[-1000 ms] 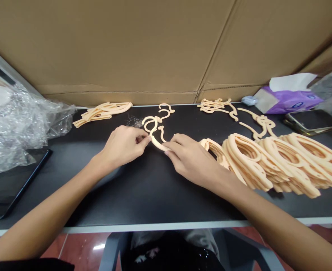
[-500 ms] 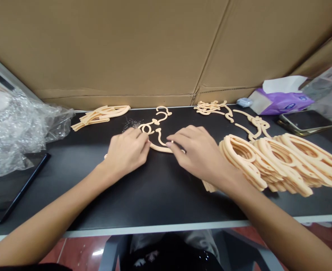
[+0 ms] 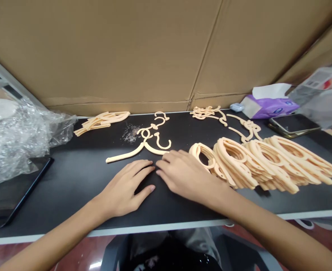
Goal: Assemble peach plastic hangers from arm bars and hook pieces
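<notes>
A cream plastic folding hanger [image 3: 126, 155] lies spread on the black table, its two arms meeting at a small ring in the middle. Just below it, my left hand [image 3: 128, 188] rests with the thumb apart from the fingers and holds nothing. My right hand [image 3: 187, 177] lies beside it, fingers stretched toward the left hand and covering the end of the hanger's right arm. I see nothing held in it. A loose cream hook [image 3: 162, 142] sits just above the right arm, and more hooks [image 3: 160, 119] lie farther back.
Stacked folded hangers [image 3: 236, 163] fill the right side. Behind them are piles of hooks [image 3: 205, 112], a purple tissue pack [image 3: 270, 106] and a phone [image 3: 294, 124]. At left are loose hanger pieces [image 3: 102, 122], bubble wrap [image 3: 19, 139] and a dark tablet [image 3: 10, 199]. Cardboard [image 3: 120, 56] stands behind.
Both hands have come off the middle of the hanger and moved toward me. My left hand has opened, and the hanger's left arm now shows fully. The view has shifted slightly.
</notes>
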The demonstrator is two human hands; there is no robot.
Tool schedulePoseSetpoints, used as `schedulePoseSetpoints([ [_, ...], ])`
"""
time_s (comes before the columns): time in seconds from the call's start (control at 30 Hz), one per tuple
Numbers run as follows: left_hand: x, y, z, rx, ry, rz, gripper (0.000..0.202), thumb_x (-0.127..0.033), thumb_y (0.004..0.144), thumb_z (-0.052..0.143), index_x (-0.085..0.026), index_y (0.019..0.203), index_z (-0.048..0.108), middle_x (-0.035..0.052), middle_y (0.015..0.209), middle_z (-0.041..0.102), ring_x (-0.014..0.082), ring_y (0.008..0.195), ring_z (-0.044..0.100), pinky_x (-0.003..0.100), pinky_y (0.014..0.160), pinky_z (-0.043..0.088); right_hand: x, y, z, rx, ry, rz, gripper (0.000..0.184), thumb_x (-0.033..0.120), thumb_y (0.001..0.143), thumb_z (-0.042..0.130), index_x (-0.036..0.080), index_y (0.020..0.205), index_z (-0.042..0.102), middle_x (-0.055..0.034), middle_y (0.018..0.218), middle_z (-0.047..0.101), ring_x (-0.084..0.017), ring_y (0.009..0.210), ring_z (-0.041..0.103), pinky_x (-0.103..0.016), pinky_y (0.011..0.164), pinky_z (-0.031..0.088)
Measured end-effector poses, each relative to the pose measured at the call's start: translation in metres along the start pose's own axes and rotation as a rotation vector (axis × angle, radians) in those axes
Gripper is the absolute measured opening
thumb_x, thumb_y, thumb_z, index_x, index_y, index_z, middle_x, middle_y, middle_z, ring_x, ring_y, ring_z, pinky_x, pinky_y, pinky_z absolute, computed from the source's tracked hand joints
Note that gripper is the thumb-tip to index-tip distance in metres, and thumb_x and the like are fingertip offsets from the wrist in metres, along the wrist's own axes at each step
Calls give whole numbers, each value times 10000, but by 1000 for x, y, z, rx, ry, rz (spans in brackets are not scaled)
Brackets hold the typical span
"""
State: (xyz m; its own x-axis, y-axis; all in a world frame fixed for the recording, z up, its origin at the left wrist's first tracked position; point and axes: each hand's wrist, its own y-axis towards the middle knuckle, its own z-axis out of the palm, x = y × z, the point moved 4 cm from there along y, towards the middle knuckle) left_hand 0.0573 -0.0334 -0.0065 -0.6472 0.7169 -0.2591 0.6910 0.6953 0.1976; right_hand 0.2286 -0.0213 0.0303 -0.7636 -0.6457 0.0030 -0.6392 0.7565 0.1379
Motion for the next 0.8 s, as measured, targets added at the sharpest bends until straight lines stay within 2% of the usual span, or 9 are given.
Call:
schedulePoseSetpoints([
  [0.13, 1, 2, 1, -39, -25, -13, 443, -367, 1002, 527, -117, 1366, 565, 168, 1429, 572, 303, 1339, 529, 501, 1126, 483, 22, -20, 17, -117, -212, -60, 302, 133, 913, 541, 50, 1158, 698, -160, 992, 730, -290, 917, 684, -382, 732, 550],
  [0.27, 0, 1, 2, -55, -10, 18, 436, -345, 1008, 511, -108, 1371, 564, 175, 1420, 580, 308, 1327, 537, 520, 1111, 494, 30, -31, 30, -211, -307, -92, 401, 124, 916, 506, -16, 1265, 643, -264, 1226, 689, -363, 1153, 656, -421, 864, 578],
  [0.43, 0, 0, 2, -61, -6, 29, 431, -336, 1006, 507, -105, 1363, 572, 181, 1417, 587, 317, 1314, 551, 525, 1092, 509, 31, -29, 28, -193, -328, -130, 391, 99, 898, 506, -20, 1241, 650, -276, 1226, 690, -362, 1143, 668, -410, 850, 584],
  [0.53, -1, 0, 2, -52, 2, 26, 435, -342, 1012, 495, -102, 1365, 575, 184, 1429, 579, 322, 1319, 548, 531, 1091, 511, 23, -24, 11, -70, -211, -134, 268, 111, 887, 534, 82, 1089, 707, -184, 1063, 746, -290, 983, 705, -345, 719, 561],
  [0.57, -1, 0, 2, -50, 4, 24, 435, -345, 1014, 491, -106, 1368, 574, 182, 1434, 575, 322, 1323, 545, 530, 1093, 509, 15, -22, 4, -2, -143, -116, 199, 133, 899, 537, 137, 992, 714, -123, 944, 751, -251, 870, 706, -323, 662, 533],
  [0.63, -1, -1, 2, -48, 4, 19, 430, -347, 1016, 489, -117, 1369, 577, 174, 1441, 572, 318, 1327, 542, 523, 1099, 506, -12, -18, -18, 14, -110, -13, 176, 146, 919, 530, 184, 896, 701, -67, 816, 727, -211, 717, 671, -311, 599, 462],
  [0.67, 0, -1, 2, -45, 1, 18, 428, -346, 1016, 489, -120, 1370, 578, 171, 1443, 570, 318, 1331, 540, 522, 1103, 503, -30, -16, -31, -25, -131, 31, 177, 145, 916, 535, 188, 873, 702, -69, 818, 728, -205, 707, 660, -309, 591, 426],
  [0.73, 0, -1, 2, -41, -4, 16, 429, -342, 1014, 494, -122, 1373, 577, 168, 1446, 568, 319, 1338, 534, 521, 1110, 497, -78, -16, -52, -88, -235, 240, 178, 180, 902, 566, 193, 834, 730, -82, 825, 738, -198, 696, 646, -306, 577, 347],
  [0.8, -1, -1, 2, -36, -6, 14, 431, -340, 1014, 494, -124, 1378, 575, 166, 1449, 566, 321, 1343, 530, 522, 1113, 493, -132, -21, -60, -30, -330, 495, 221, 262, 909, 580, 183, 818, 765, -122, 857, 749, -218, 723, 643, -336, 589, 285],
])
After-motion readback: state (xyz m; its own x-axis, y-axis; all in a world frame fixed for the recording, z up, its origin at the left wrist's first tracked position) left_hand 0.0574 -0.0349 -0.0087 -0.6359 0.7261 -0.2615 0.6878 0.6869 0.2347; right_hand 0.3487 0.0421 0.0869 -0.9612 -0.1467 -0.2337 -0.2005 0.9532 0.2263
